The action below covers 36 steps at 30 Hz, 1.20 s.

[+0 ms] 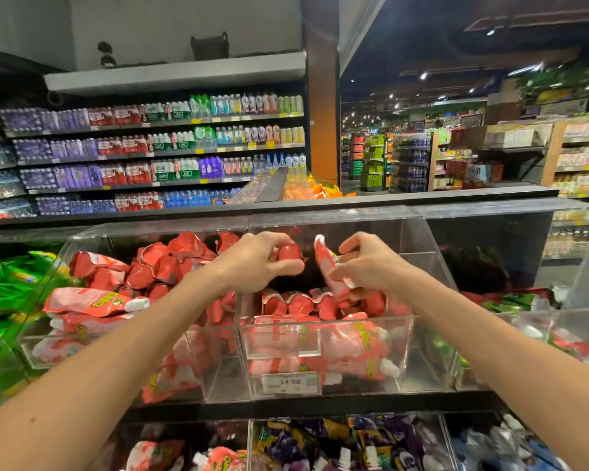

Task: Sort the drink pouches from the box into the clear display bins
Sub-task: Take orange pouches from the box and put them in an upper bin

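Note:
My left hand (264,260) reaches over the middle clear display bin (323,334) and is closed around a red drink pouch (290,253), seen from its bottom. My right hand (368,263) grips a pink-red drink pouch with a white cap (325,263), held upright above the same bin. Several red pouches lie in that bin and in the clear bin to its left (92,300). The box named in the task is not in view.
A price tag reading 14.90 (290,382) sits on the middle bin's front. Green pouches (0,287) fill the far-left bin. Lower bins hold purple pouches (320,443) and blue ones (510,447). Bottled-water shelves (150,154) stand behind the display.

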### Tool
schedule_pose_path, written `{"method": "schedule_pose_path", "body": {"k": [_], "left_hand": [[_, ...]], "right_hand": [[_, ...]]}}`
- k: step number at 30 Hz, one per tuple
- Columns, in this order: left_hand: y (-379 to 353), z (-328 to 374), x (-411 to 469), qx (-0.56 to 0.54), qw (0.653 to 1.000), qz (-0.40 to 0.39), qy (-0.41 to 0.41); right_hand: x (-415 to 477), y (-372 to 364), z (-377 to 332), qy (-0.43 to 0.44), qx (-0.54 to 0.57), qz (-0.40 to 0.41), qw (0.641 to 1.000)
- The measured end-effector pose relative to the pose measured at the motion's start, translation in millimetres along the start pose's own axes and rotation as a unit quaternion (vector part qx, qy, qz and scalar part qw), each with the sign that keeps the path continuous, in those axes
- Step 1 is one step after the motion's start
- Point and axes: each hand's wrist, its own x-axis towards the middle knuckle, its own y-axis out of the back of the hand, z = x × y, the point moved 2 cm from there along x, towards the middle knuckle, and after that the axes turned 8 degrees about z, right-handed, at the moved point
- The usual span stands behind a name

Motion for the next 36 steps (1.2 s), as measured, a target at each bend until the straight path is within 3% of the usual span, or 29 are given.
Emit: {"method": "schedule_pose_path", "body": {"k": [2, 6, 9, 16, 21, 26, 30, 36], "left_hand": [[-5, 2, 7, 0.159, 0.986, -0.04, -0.019], [-26, -1, 17, 0.349, 0.931, -0.092, -0.06], [-35, -9, 21, 0.43, 0.891, -0.094, -0.108], [-34, -19, 35, 0.48, 0.866, -0.071, -0.123], [-29, -15, 31, 0.452, 0.881, -0.095, -0.103], [-30, -14, 28, 0.45, 0.881, -0.082, -0.12], [-29, -17, 28, 0.44, 0.885, -0.071, -0.137], [-15, -18, 14, 0.273, 0.958, -0.022, -0.077]], "right_hand": [[5, -3, -7, 0.053, -0.149, 0.061, 0.986], [22, -33, -11, 0.09, -0.22, 0.098, 0.966], [38, -55, -10, 0.093, -0.235, 0.087, 0.964], [63, -70, -1, 0.03, -0.103, 0.008, 0.994], [50, -61, 9, 0.058, -0.051, -0.168, 0.983], [36, -80, 5, 0.156, -0.152, -0.035, 0.975], [36, -94, -6, 0.13, -0.269, -0.005, 0.954], [8, -59, -6, 0.124, -0.18, 0.007, 0.976]]}}
